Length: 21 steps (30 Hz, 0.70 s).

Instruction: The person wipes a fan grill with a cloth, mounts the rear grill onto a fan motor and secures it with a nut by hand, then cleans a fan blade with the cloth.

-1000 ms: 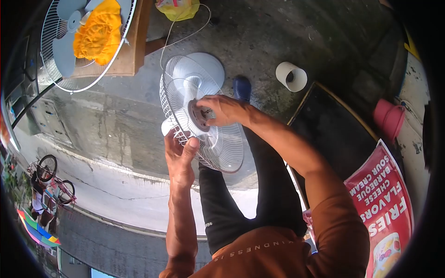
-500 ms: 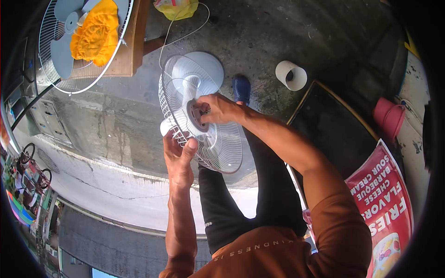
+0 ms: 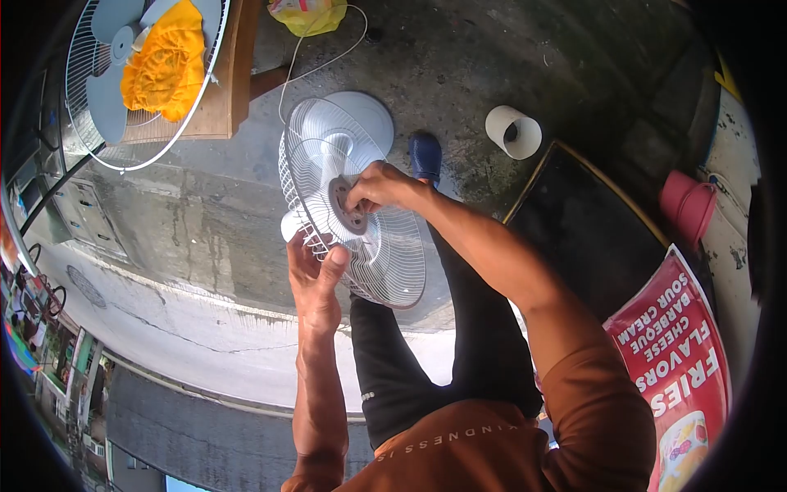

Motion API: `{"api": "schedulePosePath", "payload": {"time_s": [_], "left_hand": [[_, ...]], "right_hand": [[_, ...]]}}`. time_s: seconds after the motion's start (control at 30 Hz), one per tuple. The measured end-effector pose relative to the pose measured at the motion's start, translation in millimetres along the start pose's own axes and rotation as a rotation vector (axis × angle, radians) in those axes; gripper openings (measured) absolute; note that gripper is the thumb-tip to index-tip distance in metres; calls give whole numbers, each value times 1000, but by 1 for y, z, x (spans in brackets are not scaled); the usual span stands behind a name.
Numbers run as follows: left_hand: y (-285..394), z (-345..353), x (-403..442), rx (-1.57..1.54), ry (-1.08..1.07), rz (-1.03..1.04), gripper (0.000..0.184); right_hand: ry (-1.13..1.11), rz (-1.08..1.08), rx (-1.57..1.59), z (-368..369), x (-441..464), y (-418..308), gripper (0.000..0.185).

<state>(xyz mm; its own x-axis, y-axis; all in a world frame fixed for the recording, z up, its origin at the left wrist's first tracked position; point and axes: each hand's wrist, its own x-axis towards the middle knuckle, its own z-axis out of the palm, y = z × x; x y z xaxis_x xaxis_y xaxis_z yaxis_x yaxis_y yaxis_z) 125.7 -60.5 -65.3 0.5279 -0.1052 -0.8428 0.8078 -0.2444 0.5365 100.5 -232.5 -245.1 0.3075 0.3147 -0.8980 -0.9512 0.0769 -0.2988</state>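
Several risks are catching my eye from afar. Leftmost, a round white wire guard (image 3: 123, 170) holding grey plastic blades (image 3: 105, 102) and a crumpled yellow-orange cloth (image 3: 166, 66) is overhanging a brown wooden table (image 3: 236, 90); a knock could be tipping it. In the middle, the left hand (image 3: 314, 280), half curled, is gripping the rim of a tilted white wire fan cage (image 3: 393, 281) above a round white base (image 3: 373, 123); if that grip is slackening, the cage could be swinging loose. Just beyond, the right hand (image 3: 381, 189) is holding its fingers bunched, nearly closed, at the brownish-grey hub ring (image 3: 354, 223); a slip there could be scraping knuckles on wire. Gaps next: the frame's top is cutting off the guard, wires are partly screening the left fingertips, and the right fingers are covering the ring's centre, so I'm not managing to tell whether they are pinching anything.
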Motion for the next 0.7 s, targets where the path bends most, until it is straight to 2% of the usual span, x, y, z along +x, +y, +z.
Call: {"api": "schedulePosePath", "payload": {"time_s": [0.03,0.13,0.17,0.27,0.5,0.7], "left_hand": [[1,0,0,-6,-4,0,101],[2,1,-1,2,3,-14,101],[3,1,-1,1,1,-13,100],[2,0,-1,-2,-9,-9,99],[0,-2,0,-5,-15,2,98],[-1,-5,2,4,-22,-5,99]], "right_hand": [[1,25,33,0,-2,-1,42],[67,-354,-296,-2,-5,9,53],[160,-606,-500,-2,-13,10,61],[-19,-741,-554,-5,-26,7,61],[74,-769,-523,-1,-25,10,47],[79,-722,-496,0,-23,7,45]]}}
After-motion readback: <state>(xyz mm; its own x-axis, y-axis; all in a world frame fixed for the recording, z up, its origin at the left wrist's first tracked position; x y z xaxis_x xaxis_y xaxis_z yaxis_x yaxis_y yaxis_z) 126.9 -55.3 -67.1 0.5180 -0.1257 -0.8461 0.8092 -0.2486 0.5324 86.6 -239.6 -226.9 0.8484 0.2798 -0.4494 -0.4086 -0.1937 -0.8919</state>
